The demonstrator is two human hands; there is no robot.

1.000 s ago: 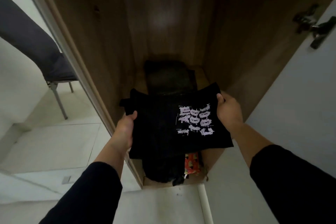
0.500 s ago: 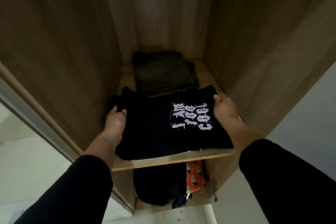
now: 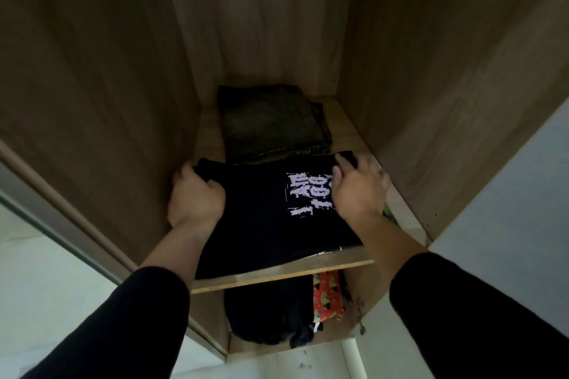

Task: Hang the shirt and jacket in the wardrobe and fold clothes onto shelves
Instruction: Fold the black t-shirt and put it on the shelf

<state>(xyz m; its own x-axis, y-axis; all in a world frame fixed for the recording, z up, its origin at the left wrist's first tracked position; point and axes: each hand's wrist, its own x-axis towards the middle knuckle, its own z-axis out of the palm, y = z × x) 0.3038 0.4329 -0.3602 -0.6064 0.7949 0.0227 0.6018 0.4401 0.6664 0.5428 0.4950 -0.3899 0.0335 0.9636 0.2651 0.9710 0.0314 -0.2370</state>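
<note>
- The folded black T-shirt (image 3: 261, 218) lies on the wooden shelf (image 3: 277, 275) inside the wardrobe (image 3: 92, 86), in front of a folded dark green garment (image 3: 271, 123).
- My left hand (image 3: 195, 198) grips its far left corner with curled fingers.
- My right hand (image 3: 358, 188) lies on the white print, fingers bent around the far right edge.

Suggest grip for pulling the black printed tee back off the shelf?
Probably pinch the tee at its front fold, which overhangs the shelf lip. Come from the open front, palms down; the side walls sit close and the olive stack blocks the rear.
</note>
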